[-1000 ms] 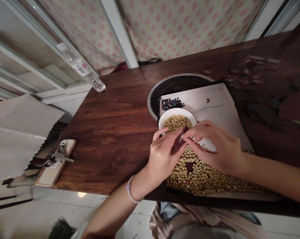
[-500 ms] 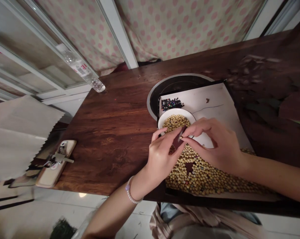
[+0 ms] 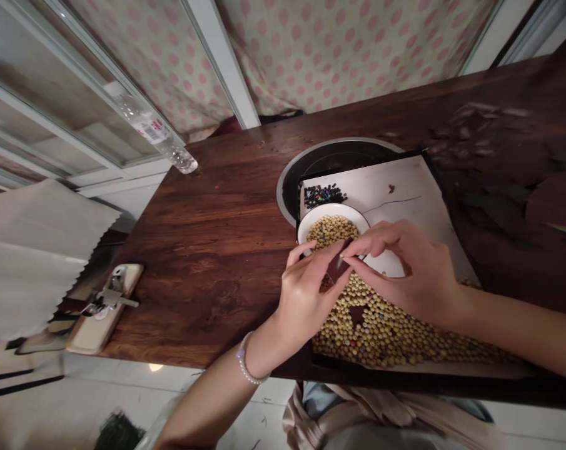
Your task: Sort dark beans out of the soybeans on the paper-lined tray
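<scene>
My left hand [image 3: 306, 284] is closed on a small dark reddish-brown sheet [image 3: 338, 270] that looks like sandpaper, pinched between thumb and fingers. Against its face, the thumb and forefinger of my right hand [image 3: 404, 269] pinch a tiny pale bead [image 3: 341, 255]. Both hands are above a shallow tray [image 3: 418, 175], where many yellowish beads [image 3: 386, 337] are spread along the near side. A white bowl [image 3: 364, 217] holding more such beads stands behind my left fingers, partly covered by them. Dark beads [image 3: 323, 195] form a pile in the tray's far left corner.
A round dark disc with a metal rim [image 3: 283, 194] lies partly under the tray. Keys [image 3: 111, 299] rest on a pale phone-like object [image 3: 88, 331] at the wooden table's left edge. A clear plastic bottle [image 3: 158, 139] is at the far left corner. Brown scraps [image 3: 480, 128] lie right.
Both hands stay in nearly the same place. The brown sheet and the bead have shifted very slightly against each other between the fingertips.
</scene>
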The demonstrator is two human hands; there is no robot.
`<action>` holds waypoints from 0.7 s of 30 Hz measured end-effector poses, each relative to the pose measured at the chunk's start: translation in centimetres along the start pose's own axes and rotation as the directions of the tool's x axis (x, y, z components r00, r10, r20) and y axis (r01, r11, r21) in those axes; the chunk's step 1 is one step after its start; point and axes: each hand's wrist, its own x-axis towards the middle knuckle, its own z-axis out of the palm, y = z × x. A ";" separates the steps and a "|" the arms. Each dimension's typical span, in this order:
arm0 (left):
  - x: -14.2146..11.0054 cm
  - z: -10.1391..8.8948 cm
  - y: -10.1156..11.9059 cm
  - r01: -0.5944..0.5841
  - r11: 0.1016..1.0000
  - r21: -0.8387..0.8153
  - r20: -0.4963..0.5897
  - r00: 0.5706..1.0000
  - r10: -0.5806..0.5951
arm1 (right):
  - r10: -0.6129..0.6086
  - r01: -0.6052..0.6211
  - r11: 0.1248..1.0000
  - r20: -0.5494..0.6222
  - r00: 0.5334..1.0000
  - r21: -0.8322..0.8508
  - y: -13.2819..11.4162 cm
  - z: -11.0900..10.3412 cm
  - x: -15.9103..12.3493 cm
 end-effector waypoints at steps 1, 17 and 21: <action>0.0 0.0 0.0 0.001 1.000 0.001 0.002 1.000 -0.001 | 0.007 -0.007 1.000 0.008 1.000 0.001 0.0 0.0 0.0; 0.1 -0.1 0.0 0.001 1.000 0.012 -0.012 1.000 -0.001 | 0.114 -0.124 0.969 0.058 0.992 0.215 0.3 0.2 0.0; 0.1 0.0 0.0 -0.002 1.000 -0.003 -0.029 1.000 0.002 | 0.112 -0.118 0.971 0.044 0.993 0.209 0.5 0.2 0.2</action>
